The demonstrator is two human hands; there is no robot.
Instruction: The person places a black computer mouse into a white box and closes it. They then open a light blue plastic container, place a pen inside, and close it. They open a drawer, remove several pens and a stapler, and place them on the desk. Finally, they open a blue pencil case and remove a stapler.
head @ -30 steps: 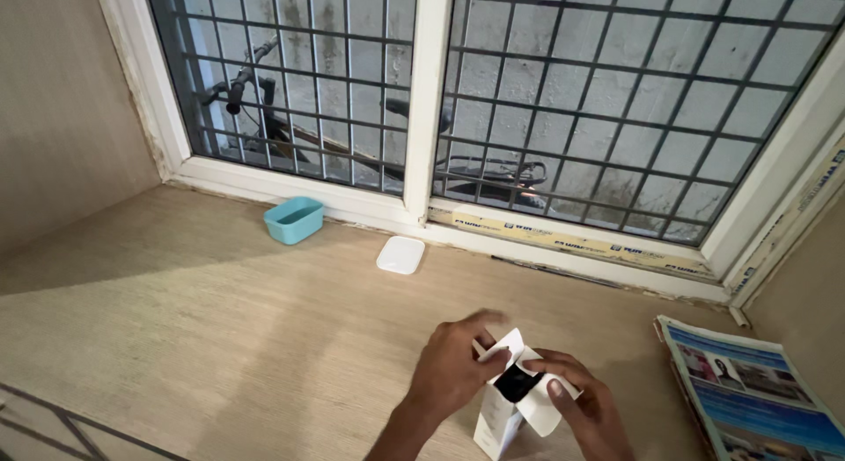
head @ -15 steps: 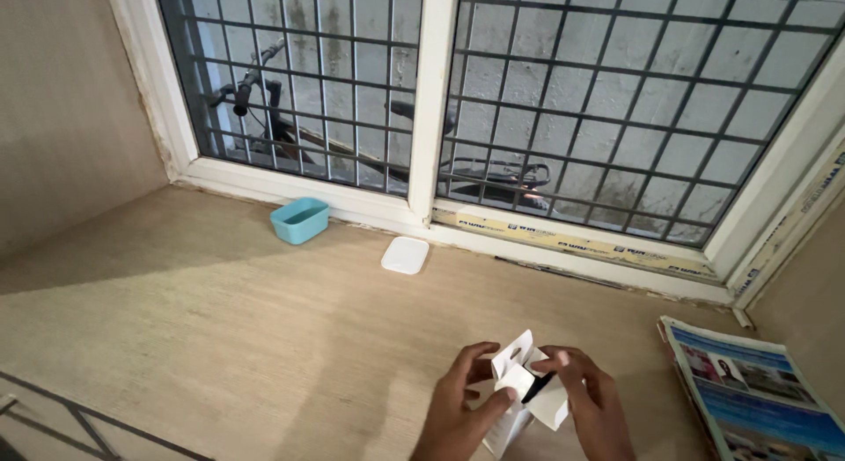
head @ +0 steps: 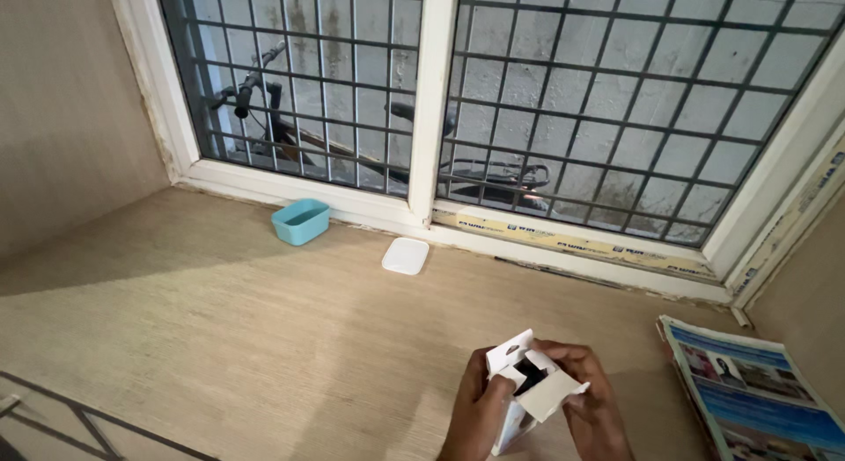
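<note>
A small white cardboard box (head: 528, 392) with its top flaps open stands low in the head view, a dark thing showing inside. My left hand (head: 480, 417) grips its left side, thumb on a flap. My right hand (head: 588, 404) holds the right side, fingers curled over the open flap. Both hands hold the box just above the beige wooden ledge (head: 220, 320).
A teal plastic tub (head: 300, 221) and a flat white lid (head: 405, 256) lie near the window frame (head: 422, 109), which has a metal grille. A stack of printed papers (head: 748, 395) sits at the right. A dark rail (head: 79, 417) crosses the lower left.
Both hands and the box have dropped lower and closer to me. My left hand has closed in on the box's side, and the flaps have spread wider.
</note>
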